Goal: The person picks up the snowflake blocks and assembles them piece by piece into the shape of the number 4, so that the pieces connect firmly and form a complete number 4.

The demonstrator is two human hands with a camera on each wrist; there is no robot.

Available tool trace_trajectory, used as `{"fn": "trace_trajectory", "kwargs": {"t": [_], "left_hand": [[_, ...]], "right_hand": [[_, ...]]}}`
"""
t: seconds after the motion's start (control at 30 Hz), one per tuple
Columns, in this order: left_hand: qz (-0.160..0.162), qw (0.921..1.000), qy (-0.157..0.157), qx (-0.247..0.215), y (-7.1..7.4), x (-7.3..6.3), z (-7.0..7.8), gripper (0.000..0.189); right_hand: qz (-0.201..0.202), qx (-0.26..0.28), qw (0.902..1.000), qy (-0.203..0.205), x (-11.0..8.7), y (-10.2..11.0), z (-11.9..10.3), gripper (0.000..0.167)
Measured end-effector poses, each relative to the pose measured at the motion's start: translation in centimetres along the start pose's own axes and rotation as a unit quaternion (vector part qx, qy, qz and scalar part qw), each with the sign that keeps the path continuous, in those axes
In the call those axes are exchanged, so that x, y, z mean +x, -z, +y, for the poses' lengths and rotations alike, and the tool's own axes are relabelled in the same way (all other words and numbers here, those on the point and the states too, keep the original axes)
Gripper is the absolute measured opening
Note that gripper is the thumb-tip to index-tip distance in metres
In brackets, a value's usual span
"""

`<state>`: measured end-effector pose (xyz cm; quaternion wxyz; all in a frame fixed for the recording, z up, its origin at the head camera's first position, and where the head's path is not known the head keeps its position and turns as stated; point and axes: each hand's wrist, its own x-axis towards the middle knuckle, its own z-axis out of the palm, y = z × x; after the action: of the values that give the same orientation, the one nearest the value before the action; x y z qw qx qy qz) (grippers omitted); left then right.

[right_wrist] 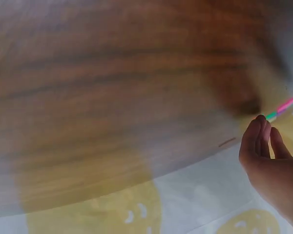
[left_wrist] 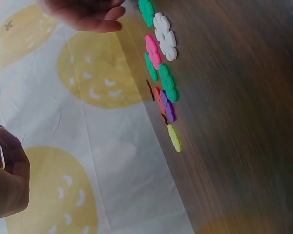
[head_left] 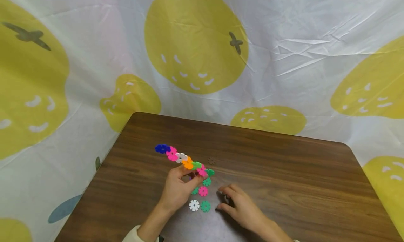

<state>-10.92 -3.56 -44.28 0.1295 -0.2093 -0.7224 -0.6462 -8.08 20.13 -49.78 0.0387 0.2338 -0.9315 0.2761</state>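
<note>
My left hand (head_left: 176,192) pinches the near end of a chain of interlocking plastic discs (head_left: 187,162) between thumb and fingers. Blue, pink, white, orange, light green and pink discs make up the chain, which slants up to the left above the table; a green disc (head_left: 209,172) shows at its near end. To the right of the loose discs, my right hand (head_left: 243,207) is low over the table, fingers loosely bent and holding nothing. Nearest to it lie a green disc (head_left: 205,206) and a pink disc (head_left: 203,191). The held chain falls outside the left wrist view.
A white disc (head_left: 194,205) lies beside the green one. Farther off are a brown disc (head_left: 211,160), a purple disc (left_wrist: 167,106) and a yellow disc (left_wrist: 174,138). The wooden table (head_left: 300,175) meets a fruit-print curtain (head_left: 284,77) at its back edge.
</note>
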Motion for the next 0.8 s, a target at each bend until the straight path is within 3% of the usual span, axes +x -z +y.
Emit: {"fn": "trace_trajectory", "kwargs": {"t": [0.3, 0.53, 0.8], "left_hand": [[-0.007, 1.0, 0.003, 0.004, 0.0, -0.1, 0.1, 0.005], [-0.008, 0.9999, 0.007, 0.003, -0.1, -0.1, 0.3, 0.007], [-0.011, 0.9999, 0.01, 0.0, -0.3, -0.3, -0.1, 0.008]], "right_hand": [[-0.007, -0.052, 0.9985, 0.015, 0.6, -1.3, -0.6, 0.043], [-0.011, -0.073, 0.9953, 0.063, 1.4, -1.9, -1.0, 0.04], [-0.018, -0.071, 0.993, 0.093, 2.0, -2.5, -1.4, 0.024]]}}
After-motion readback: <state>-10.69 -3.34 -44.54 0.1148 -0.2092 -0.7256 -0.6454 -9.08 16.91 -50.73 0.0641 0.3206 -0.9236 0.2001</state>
